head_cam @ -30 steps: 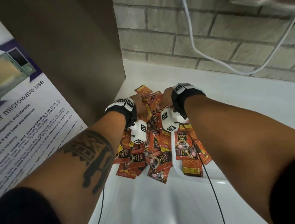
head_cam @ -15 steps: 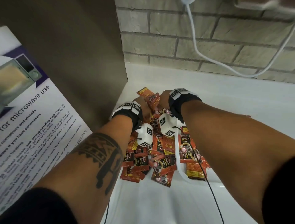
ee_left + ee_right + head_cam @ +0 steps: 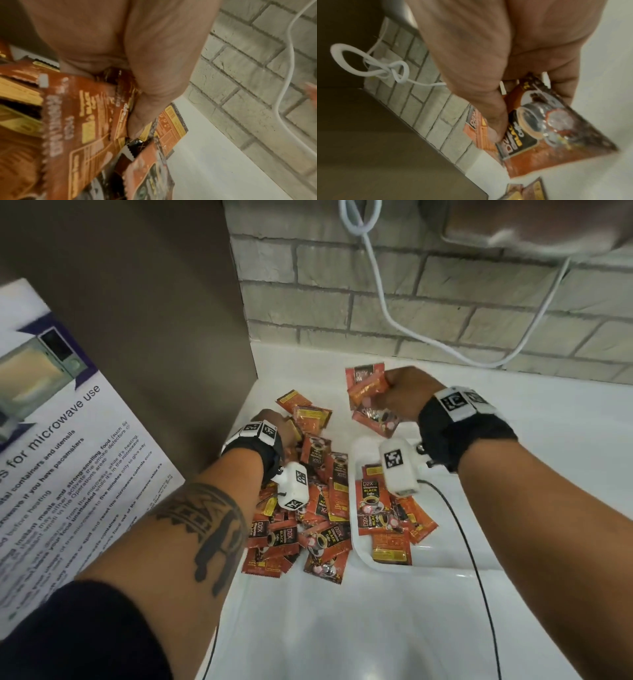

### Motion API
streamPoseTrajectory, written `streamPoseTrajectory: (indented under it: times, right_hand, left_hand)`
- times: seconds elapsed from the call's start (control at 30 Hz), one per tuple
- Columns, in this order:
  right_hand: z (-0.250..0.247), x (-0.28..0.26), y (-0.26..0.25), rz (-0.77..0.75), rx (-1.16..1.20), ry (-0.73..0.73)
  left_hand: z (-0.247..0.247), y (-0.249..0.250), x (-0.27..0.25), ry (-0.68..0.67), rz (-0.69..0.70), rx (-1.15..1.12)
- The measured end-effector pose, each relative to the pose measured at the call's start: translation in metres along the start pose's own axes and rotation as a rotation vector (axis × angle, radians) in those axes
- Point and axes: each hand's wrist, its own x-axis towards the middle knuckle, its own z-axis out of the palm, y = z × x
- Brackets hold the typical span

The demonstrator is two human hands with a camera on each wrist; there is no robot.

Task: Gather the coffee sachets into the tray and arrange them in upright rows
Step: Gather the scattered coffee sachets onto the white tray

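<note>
Gathering underway: right hand grips sachets (bound for tray); left hand grips pile sachets.

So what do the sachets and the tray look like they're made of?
Sachets: probably glossy printed foil or plastic film, going by the glare, crinkles and serrated edges. Tray: looks like smooth white moulded plastic with a rounded rim and soft sheen, though ceramic can't be ruled out.
</note>
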Motion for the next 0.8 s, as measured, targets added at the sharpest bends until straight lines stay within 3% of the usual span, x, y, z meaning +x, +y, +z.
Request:
streamPoseTrajectory:
  times: [0.3,0.53,0.63,0.8]
  right_hand:
    - [0.039,-0.053,0.061,0.092,-0.264,-0.225]
    - [0.057,-0.057,0.077,0.092,-0.047,-0.284]
    - [0.055,-0.057,0.084,0.102,0.034,-0.211]
    - [0.039,-0.061,0.08,0.142,0.227,-0.099]
  left_hand:
    - [-0.03,0.001,-0.007,0.142,-0.022,-0.143]
    - [-0.039,0.015,-0.038,0.18,0.063,-0.415]
    - [-0.029,0.036,-0.065,0.105,0.15,-0.475]
    - [0.01,0.066,-0.103,-0.149,0.243,-0.481]
